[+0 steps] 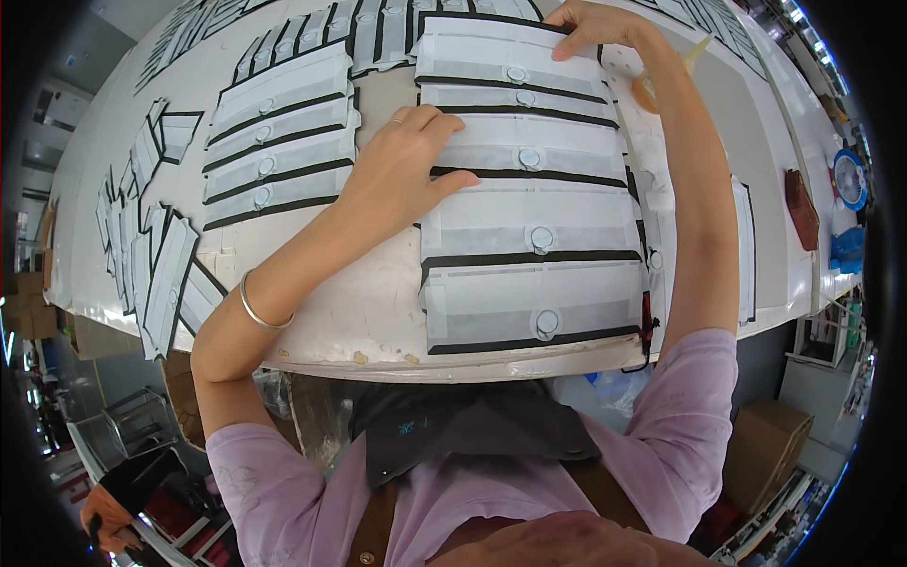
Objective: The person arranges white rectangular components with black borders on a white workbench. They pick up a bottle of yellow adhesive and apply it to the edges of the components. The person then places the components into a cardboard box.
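Several flat white panels with black edging and a round pale disc in the middle lie overlapped in a column before me. My left hand (406, 156) rests at the left edge of a middle panel (510, 142), thumb and bent index finger apart on its surface. At the far right corner of the farthest panel (491, 59) in this column is my right hand (597, 26). Its thumb touches the panel, and its forefinger reaches over the black edge, with a gap between them. The nearest panel (491, 302) lies by the table's front edge.
A second column of similar panels (283, 142) lies to the left. Loose panels (165, 274) are heaped at the far left, and more panels (387, 33) stand in rows behind. On the right are a roundish amber thing (646, 93), a dark red pouch (801, 210) and a blue roll (848, 180).
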The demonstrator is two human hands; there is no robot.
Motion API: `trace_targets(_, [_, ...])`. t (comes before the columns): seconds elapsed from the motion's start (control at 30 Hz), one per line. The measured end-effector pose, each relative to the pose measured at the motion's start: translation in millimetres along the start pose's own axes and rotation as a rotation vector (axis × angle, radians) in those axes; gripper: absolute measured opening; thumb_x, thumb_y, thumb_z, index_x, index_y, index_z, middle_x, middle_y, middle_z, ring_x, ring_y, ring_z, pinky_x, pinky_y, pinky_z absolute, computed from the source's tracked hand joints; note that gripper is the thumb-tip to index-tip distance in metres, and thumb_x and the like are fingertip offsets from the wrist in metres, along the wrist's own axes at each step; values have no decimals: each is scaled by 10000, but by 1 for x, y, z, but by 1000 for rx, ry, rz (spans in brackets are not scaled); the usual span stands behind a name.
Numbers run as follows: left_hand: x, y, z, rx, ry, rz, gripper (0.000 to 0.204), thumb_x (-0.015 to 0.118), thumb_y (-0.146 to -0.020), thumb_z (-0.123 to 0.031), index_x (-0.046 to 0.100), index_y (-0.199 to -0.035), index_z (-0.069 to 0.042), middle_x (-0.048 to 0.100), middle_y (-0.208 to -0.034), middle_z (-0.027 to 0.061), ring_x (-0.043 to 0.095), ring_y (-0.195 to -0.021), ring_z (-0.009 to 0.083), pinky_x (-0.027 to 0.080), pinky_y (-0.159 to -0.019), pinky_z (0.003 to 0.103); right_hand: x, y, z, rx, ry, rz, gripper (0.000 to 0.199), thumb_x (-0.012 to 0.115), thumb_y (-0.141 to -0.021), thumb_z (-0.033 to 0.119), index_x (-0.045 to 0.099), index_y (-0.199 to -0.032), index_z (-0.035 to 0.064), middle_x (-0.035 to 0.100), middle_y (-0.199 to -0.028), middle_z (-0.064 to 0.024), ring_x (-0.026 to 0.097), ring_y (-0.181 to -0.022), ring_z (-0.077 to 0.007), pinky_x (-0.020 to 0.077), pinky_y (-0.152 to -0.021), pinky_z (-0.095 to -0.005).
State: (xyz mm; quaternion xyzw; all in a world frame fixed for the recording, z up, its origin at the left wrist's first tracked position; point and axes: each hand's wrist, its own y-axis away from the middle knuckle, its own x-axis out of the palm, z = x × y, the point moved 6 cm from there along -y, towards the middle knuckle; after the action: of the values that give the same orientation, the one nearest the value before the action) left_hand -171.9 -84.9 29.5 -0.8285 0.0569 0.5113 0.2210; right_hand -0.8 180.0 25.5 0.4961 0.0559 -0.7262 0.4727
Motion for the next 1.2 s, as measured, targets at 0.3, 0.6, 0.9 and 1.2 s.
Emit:
trace_targets(0.3, [13,47,-48,185,-19,182,702,720,-837,-358,469,-1382,7,452,-1430,180,354,-1388,373,364,-1098,461,4,1,23,21,119,-51,590,871,-652,239,679,-1163,17,707,-1107,-135,643,-1021,-248,497,-887,-350])
trace_targets(0.6, [18,78,-55,181,-16,345,729,652,-874,-385,377,-1484,-94,322,-1561,86,267,-1452,312,299,-1154,473,-36,73,64,-18,-283,-246,361,872,-667,84,727,-991,23,733,-912,-68,671,-806,-144,538,-728,-280])
trace_targets(0.9, [-4,75,-52,164,54,257,731,672,-858,-378,407,-1455,-50,378,-1520,127,309,-1427,344,311,-1143,468,0,49,35,-1,-292,-73,485,886,-658,76,690,-1092,-11,720,-998,-74,654,-880,-145,531,-786,-277])
trace_targets(1.2, [6,39,-24,167,-164,144,738,656,-863,-468,448,-1418,-29,328,-1543,164,270,-1443,363,282,-1156,481,18,18,25,39,-182,107,516,864,-682,122,670,-1142,-7,716,-1032,-82,653,-908,-163,527,-802,-280])
